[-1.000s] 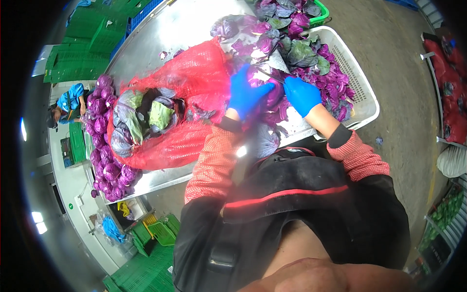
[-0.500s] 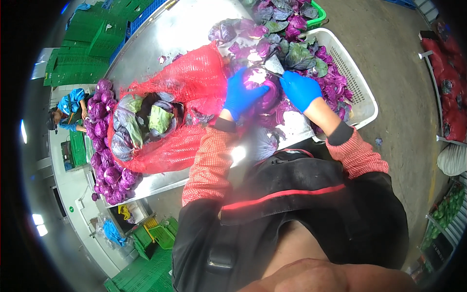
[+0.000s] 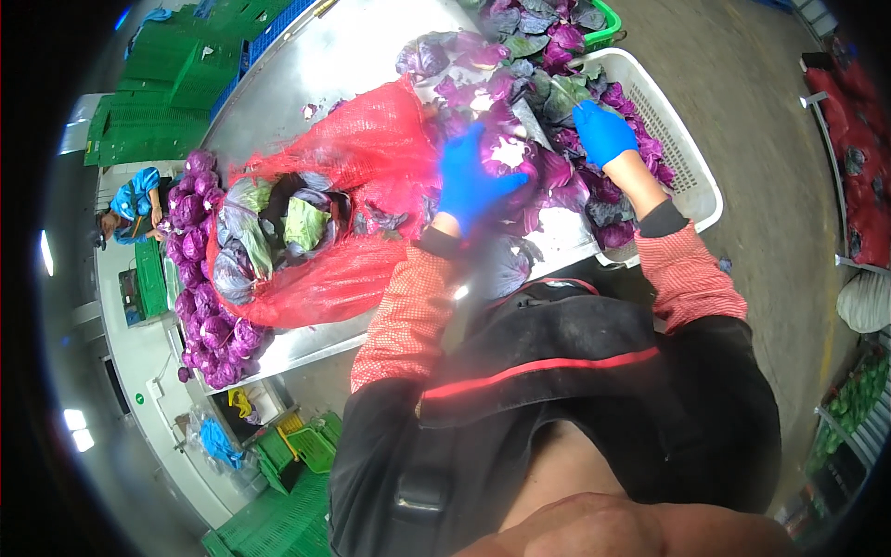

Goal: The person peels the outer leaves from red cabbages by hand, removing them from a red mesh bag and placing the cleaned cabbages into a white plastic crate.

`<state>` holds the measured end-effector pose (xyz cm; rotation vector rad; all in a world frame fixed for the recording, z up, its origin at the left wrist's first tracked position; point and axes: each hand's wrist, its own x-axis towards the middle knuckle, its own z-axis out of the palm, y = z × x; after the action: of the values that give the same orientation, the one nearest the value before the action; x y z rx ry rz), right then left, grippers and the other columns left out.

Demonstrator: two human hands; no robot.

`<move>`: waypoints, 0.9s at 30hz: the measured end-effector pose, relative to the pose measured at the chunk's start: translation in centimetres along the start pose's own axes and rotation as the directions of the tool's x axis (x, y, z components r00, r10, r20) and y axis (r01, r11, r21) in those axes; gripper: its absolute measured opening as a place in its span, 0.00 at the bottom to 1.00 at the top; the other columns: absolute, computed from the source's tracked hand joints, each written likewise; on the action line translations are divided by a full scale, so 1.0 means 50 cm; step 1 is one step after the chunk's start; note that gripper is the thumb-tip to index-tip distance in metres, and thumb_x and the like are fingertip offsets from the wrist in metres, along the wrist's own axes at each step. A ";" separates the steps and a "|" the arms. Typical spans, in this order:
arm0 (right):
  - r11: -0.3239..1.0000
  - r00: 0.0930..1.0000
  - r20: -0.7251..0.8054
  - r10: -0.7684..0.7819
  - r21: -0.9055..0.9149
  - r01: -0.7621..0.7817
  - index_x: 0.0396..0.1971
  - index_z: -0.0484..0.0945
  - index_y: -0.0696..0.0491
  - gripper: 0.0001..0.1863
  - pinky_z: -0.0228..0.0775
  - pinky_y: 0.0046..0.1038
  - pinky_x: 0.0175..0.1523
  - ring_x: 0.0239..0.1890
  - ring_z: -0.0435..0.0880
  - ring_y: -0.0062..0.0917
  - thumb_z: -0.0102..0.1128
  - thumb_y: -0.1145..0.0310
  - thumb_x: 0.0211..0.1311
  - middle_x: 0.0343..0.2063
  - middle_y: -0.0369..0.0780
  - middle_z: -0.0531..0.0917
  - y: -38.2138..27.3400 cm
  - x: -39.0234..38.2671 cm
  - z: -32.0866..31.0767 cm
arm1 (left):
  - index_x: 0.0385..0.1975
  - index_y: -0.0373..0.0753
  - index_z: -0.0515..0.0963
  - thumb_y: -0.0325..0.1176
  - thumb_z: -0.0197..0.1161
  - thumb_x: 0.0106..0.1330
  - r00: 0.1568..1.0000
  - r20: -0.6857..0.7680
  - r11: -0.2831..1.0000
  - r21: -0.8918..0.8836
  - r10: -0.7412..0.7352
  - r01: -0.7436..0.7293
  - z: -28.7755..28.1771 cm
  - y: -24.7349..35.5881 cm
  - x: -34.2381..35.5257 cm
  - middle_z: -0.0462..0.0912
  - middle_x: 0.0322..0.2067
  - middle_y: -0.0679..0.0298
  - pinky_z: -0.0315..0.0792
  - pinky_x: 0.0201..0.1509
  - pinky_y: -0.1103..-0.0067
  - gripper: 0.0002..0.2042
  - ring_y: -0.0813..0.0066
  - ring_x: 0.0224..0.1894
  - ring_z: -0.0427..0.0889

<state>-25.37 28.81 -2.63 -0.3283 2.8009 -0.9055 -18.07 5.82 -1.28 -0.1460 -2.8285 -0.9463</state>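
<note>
My left hand (image 3: pixel 471 184), in a blue glove, grips the near left side of a red cabbage (image 3: pixel 510 153), its thumb laid across the front. The pale cut stem end of the cabbage faces up. Loosened purple leaves (image 3: pixel 564 186) lie against its right side. My right hand (image 3: pixel 603 136), gloved too, is apart from the cabbage, above the leaf pile by the white basket (image 3: pixel 691 153). Its fingers are curled closed; what they hold is hidden. A flat grey strip (image 3: pixel 531 123), perhaps a knife blade, shows between the cabbage and the dark leaves.
A red mesh sack (image 3: pixel 362 139) holding cabbages lies open on the metal table (image 3: pixel 264 111). Trimmed cabbages (image 3: pixel 213 330) are heaped along the left edge, where a person in blue (image 3: pixel 136 200) stands. A green basket (image 3: pixel 603 28) with leaves is at the far right.
My right hand has moved right, away from the cabbage to the leaf pile. Outer leaves now spread loose on the cabbage's right. My left hand has stayed at the cabbage, shifting slightly.
</note>
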 end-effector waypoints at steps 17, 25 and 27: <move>0.994 0.999 -0.031 0.023 0.112 -0.020 0.44 0.69 0.51 0.28 0.68 0.41 0.42 0.40 0.75 0.47 0.52 0.44 0.52 0.38 0.51 0.77 -0.064 0.025 0.106 | 0.60 0.40 0.55 0.37 0.73 0.39 0.998 -0.048 0.971 -0.240 -0.035 0.022 -0.031 -0.037 -0.101 0.61 0.53 0.54 0.57 0.61 0.70 0.45 0.60 0.56 0.61; 0.965 0.966 0.075 -0.247 -0.067 0.252 0.33 0.71 0.52 0.11 0.69 0.42 0.30 0.29 0.78 0.45 0.45 0.60 0.58 0.28 0.47 0.78 -0.086 -0.160 0.053 | 0.59 0.39 0.57 0.37 0.73 0.42 0.943 -0.159 0.910 -0.350 -0.293 0.224 -0.013 0.010 -0.077 0.62 0.50 0.52 0.62 0.57 0.69 0.42 0.59 0.51 0.65; 0.981 0.981 0.018 -0.194 -0.027 0.194 0.31 0.71 0.52 0.11 0.69 0.41 0.28 0.27 0.77 0.45 0.44 0.61 0.58 0.26 0.48 0.78 -0.039 -0.166 0.054 | 0.58 0.39 0.57 0.37 0.73 0.41 0.933 -0.145 0.887 -0.386 -0.330 0.254 -0.013 0.031 -0.072 0.62 0.49 0.52 0.62 0.57 0.69 0.42 0.58 0.51 0.65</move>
<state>-16.46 27.94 -2.80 -0.6194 2.8069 -0.8972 -14.25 6.52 -0.50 0.3338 -2.4990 -1.4505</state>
